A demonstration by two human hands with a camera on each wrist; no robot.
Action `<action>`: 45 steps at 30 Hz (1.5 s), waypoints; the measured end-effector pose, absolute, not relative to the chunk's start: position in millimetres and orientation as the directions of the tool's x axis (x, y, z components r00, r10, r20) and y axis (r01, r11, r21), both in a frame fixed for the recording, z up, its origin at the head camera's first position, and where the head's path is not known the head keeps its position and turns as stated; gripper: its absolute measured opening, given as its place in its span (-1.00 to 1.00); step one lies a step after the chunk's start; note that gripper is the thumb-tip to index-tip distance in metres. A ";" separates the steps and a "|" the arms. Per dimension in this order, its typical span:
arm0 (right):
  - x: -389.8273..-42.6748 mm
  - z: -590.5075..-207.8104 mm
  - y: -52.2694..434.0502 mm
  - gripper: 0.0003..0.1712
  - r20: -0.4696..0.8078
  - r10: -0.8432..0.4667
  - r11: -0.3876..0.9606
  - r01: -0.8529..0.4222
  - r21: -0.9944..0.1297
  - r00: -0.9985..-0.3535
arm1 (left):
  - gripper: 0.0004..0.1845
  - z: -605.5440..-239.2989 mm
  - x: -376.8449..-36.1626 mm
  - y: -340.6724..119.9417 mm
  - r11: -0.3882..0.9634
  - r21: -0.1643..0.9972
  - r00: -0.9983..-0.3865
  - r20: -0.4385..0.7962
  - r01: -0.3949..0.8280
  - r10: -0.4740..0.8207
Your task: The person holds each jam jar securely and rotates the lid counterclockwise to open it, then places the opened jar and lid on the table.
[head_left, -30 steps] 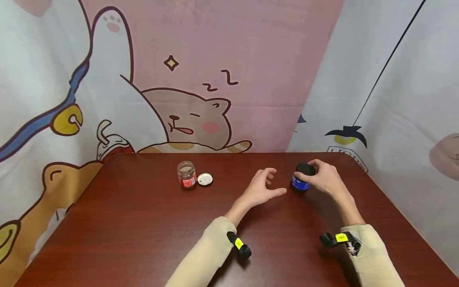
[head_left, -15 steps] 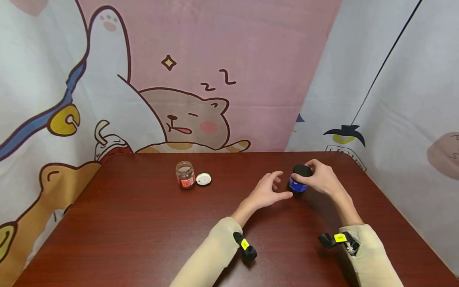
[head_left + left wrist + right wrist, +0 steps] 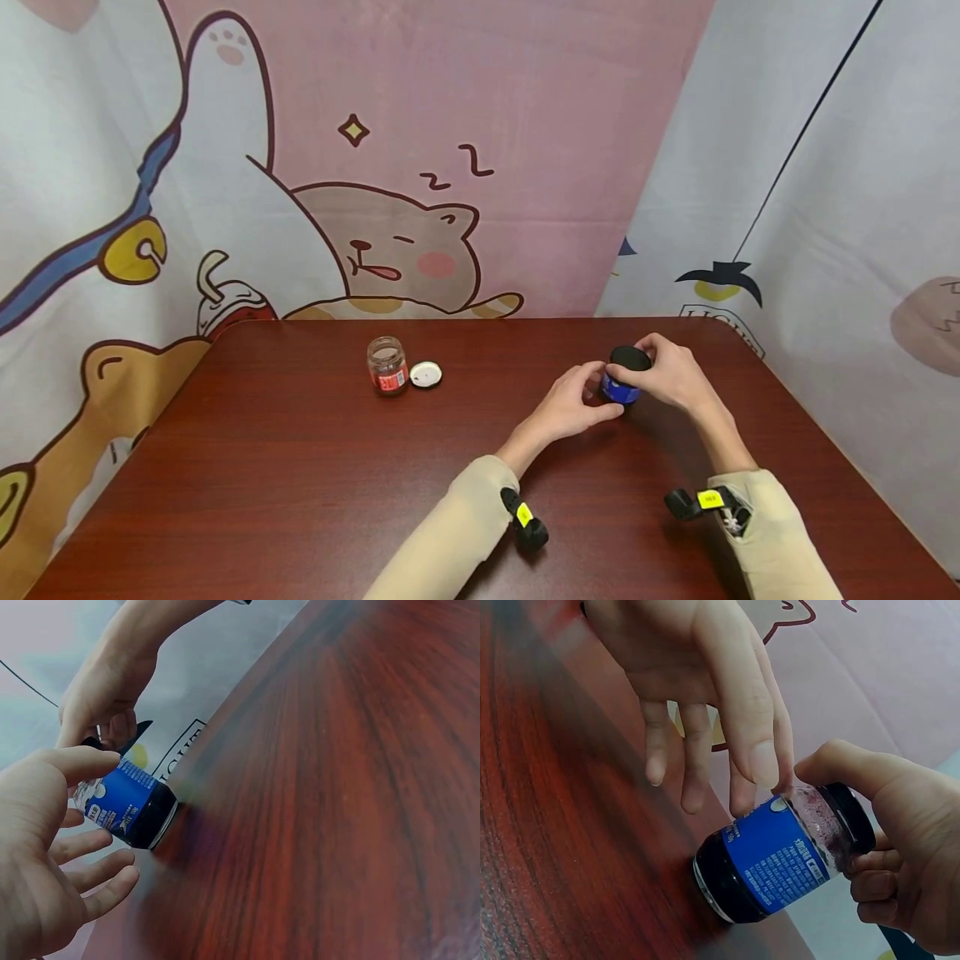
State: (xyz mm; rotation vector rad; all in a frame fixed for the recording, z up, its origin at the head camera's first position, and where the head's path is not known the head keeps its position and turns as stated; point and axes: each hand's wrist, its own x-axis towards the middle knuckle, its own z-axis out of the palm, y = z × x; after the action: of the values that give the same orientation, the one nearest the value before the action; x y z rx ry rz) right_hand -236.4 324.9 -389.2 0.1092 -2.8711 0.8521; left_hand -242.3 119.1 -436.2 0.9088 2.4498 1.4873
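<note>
A glass jar with a blue label and a black lid is upright at the right side of the table. My right hand grips it at the lid, thumb on the near side and fingers behind. Dark contents fill its lower part in the right wrist view, where the jar's label faces the camera. My left hand reaches round the jar's left side, its fingers spread and relaxed. In the left wrist view the left thumb overlaps the jar; whether it touches cannot be told.
An open glass jar with a red label stands left of centre toward the back of the brown table. Beside it lies a white lid, inner side up. Printed cloth hangs behind the table and along its sides.
My left hand has moved right, up to the blue-labelled jar. The right hand keeps its grip on the lid, and the jar has shifted slightly left and nearer.
</note>
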 end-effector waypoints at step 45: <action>-224.9 -373.7 287.1 -0.52 0.437 -0.049 0.766 -0.314 -0.560 -0.898 | -0.27 -426.1 -234.6 122.7 0.316 0.851 -0.878 0.290 0.419 0.381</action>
State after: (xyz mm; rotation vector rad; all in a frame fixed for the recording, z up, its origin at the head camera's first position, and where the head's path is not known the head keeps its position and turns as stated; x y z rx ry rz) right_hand -224.9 287.1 -373.7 0.2766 -2.5617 0.9131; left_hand -234.6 122.7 -426.1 0.7830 2.5771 1.6853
